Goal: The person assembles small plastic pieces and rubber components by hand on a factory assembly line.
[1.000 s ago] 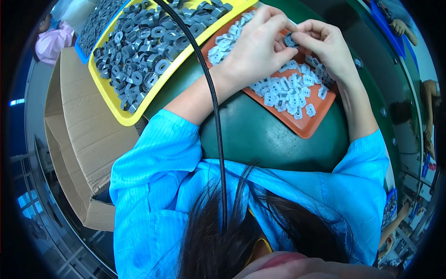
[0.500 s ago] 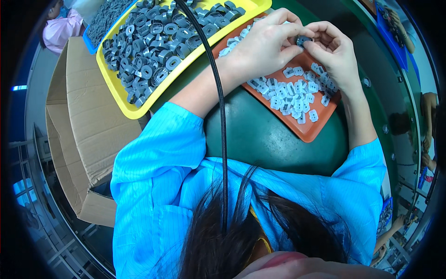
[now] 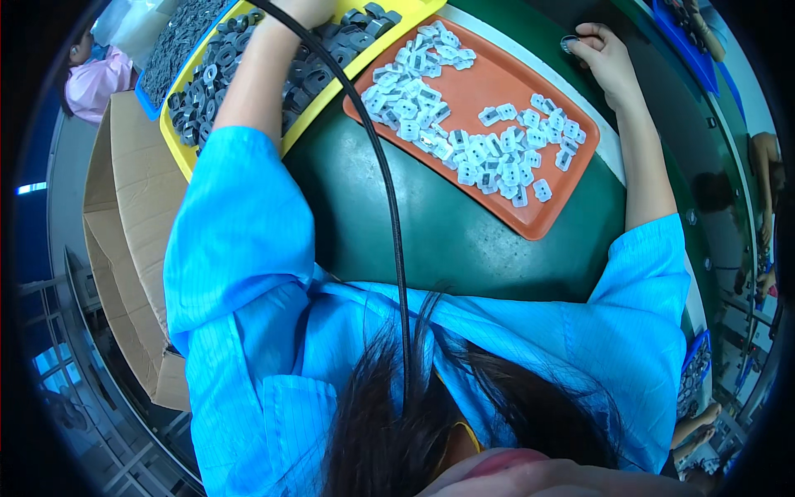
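My left hand [image 3: 308,10] reaches over the far part of a yellow tray [image 3: 419,12] heaped with dark grey ring-shaped plastic parts [image 3: 217,70]. The picture's upper edge cuts it off, so its fingers are hidden. Beyond the far right corner of an orange tray [image 3: 493,79], my right hand [image 3: 609,65] pinches a small dark grey ring-shaped part [image 3: 568,45] between thumb and fingers, over a dark green surface. Many small whitish translucent plastic pieces [image 3: 497,157] lie in the orange tray, bunched along its left and near sides.
A black cable [image 3: 385,166] runs down across the view. At left stands an open cardboard box [image 3: 137,207]. Behind the yellow tray, a blue tray [image 3: 149,106] holds small grey parts. Other people are at the edges, one in a pink sleeve [image 3: 98,87].
My hands, together over the orange tray before, have parted. The left has moved left over the yellow tray; the right has moved up and right past the orange tray, holding a small grey part.
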### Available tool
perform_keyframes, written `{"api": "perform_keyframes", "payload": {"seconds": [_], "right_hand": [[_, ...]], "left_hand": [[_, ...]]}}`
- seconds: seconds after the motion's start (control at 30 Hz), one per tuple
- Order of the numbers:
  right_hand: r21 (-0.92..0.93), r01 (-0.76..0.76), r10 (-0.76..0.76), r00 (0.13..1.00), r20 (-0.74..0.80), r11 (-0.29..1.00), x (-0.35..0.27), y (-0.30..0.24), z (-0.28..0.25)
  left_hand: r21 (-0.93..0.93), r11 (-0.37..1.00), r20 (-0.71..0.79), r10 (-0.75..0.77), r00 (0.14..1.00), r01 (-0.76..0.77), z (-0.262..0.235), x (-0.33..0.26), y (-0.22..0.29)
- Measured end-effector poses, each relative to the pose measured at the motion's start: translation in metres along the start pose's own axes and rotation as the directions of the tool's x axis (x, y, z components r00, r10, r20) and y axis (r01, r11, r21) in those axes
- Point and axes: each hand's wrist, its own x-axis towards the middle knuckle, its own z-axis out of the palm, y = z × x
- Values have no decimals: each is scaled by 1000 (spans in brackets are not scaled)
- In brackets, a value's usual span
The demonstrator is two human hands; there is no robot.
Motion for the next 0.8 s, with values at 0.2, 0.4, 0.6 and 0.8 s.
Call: {"api": "perform_keyframes", "payload": {"seconds": [0.2,0.4,0.6,0.8], "right_hand": [[-152,3,-3,1000,0,988,3,15,-13],[-385,163,-207,976,-74,908,-16,-18,-7],[-603,432,-254,897,362,670,-89,-98,26],[-415,387,-191,878,439,824,-92,-107,39]], "left_hand": [[-224,972,-6,71,997,-70,-41,-16,29],[-759,650,81,75,994,13,-84,-54,118],[-825,559,272,266,925,82,-94,-101,159],[-953,302,107,324,940,4,-55,-109,159]]}}
